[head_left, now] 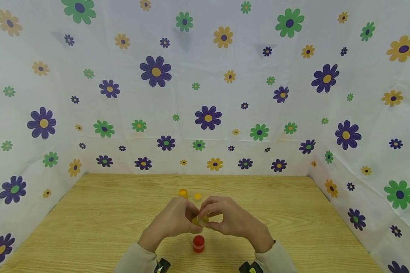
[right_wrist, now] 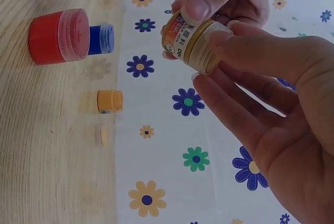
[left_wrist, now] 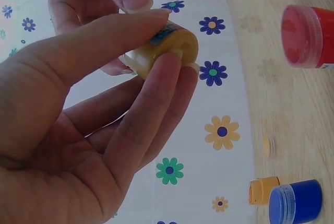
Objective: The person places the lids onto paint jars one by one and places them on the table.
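A small gold-coloured paint jar [right_wrist: 183, 35] with a printed label is held up over the table between both hands. My left hand [head_left: 174, 219] grips its body, thumb on one side and fingertips on the other. My right hand [head_left: 231, 219] pinches the ribbed lid [right_wrist: 203, 52] between thumb and fingers; the lid sits on the jar. In the left wrist view, the jar's gold base [left_wrist: 180, 45] faces the camera. On the table below the hands stands a red paint jar [head_left: 199, 243] with its lid on.
Beyond the hands stands an orange-yellow paint jar [head_left: 182, 193] without its lid; a yellow lid [head_left: 197, 196] lies to its right. A lidded blue jar [left_wrist: 296, 202] shows in the wrist views, hidden in the head view. Flower-patterned sheeting [head_left: 177, 98] encloses the wooden table [head_left: 116, 216] at back and sides.
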Action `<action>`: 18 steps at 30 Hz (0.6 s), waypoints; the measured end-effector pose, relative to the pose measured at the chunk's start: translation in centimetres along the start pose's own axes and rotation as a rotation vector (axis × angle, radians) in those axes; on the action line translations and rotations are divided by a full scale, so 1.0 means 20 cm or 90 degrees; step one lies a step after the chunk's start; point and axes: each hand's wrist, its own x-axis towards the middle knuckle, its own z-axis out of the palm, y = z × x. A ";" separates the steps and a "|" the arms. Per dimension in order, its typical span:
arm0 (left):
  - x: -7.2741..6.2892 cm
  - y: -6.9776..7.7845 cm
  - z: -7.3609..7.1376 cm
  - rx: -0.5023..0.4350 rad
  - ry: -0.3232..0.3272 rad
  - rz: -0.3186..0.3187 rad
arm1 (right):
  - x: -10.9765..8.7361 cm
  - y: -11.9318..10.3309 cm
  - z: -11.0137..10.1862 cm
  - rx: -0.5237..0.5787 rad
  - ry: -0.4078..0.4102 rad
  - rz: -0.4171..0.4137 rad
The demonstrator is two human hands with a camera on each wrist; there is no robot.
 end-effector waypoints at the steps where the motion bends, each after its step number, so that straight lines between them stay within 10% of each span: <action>1: 0.00 0.00 0.00 0.000 -0.001 0.000 | 0.00 0.00 0.00 0.008 -0.004 0.011; 18: 0.00 0.00 0.01 0.011 0.001 0.008 | 0.00 -0.02 0.01 0.059 -0.005 0.099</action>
